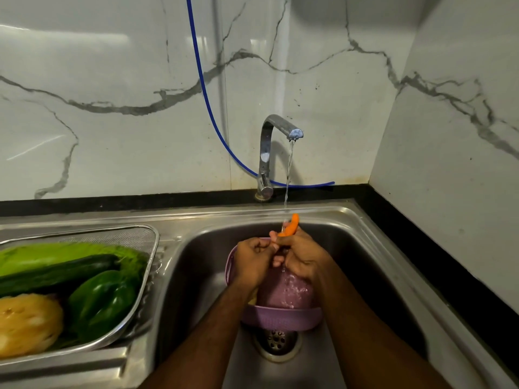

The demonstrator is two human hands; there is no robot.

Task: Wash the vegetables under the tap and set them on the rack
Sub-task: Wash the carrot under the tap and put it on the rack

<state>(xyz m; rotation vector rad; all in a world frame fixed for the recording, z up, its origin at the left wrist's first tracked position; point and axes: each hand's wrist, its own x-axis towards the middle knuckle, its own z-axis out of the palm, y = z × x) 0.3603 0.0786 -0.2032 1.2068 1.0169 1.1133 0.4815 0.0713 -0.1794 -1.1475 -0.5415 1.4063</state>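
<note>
An orange carrot [292, 224] pokes up under the running stream from the chrome tap [269, 153]. My right hand [302, 255] grips the carrot's lower part, and my left hand [254, 258] curls around it from the left; most of the carrot is hidden between my hands. Below them a purple colander [280, 318] stands in the sink [365, 248], with water splashing inside it. On the left drainboard a metal mesh rack [148, 265] holds a leafy green [56, 255], a cucumber [56, 273], a green bell pepper [104, 301] and a pale yellow vegetable [28, 324].
The sink drain [276, 342] lies in front of the colander. A blue hose [207, 99] hangs down the marble wall behind the tap. A black counter edge [421, 234] borders the sink on the right, next to a side wall.
</note>
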